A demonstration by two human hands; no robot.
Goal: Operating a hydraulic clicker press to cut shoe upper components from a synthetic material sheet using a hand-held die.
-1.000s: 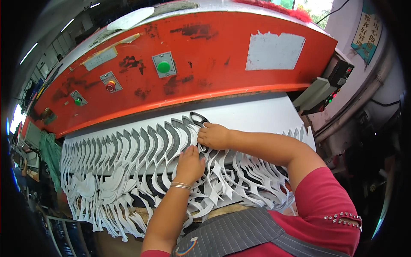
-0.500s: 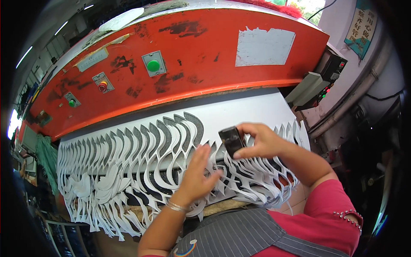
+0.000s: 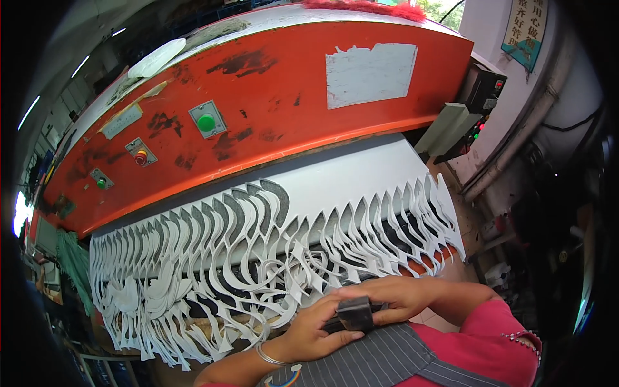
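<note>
A dark, block-shaped thing [image 3: 355, 315] is close to my body, in front of the striped apron. My right hand [image 3: 403, 300] grips it from the right with bent fingers. From the left, my left hand [image 3: 316, 330] closes on it too, thumb along its lower side; the fingers' far ends are partly hidden. Beyond my hands lies a white sheet [image 3: 342, 171] on the machine bed, its near part cut into rows of thin curved strips [image 3: 387, 226]. Dark grey curved shapes [image 3: 275, 200] show among the strips. Loose curved white pieces [image 3: 166, 293] lie stacked at the left.
An orange-red press beam [image 3: 271, 97] spans the far side, with a large green button [image 3: 206, 122] and a red button [image 3: 140, 157]. A control box [image 3: 474, 122] with small lights sits at its right end. Green cloth [image 3: 74, 264] hangs at the left. Strips droop over the near edge.
My right hand has drawn the dark block from above the strips back toward my body. My left hand, open before, has come down and taken hold of it. The view has shifted slightly.
</note>
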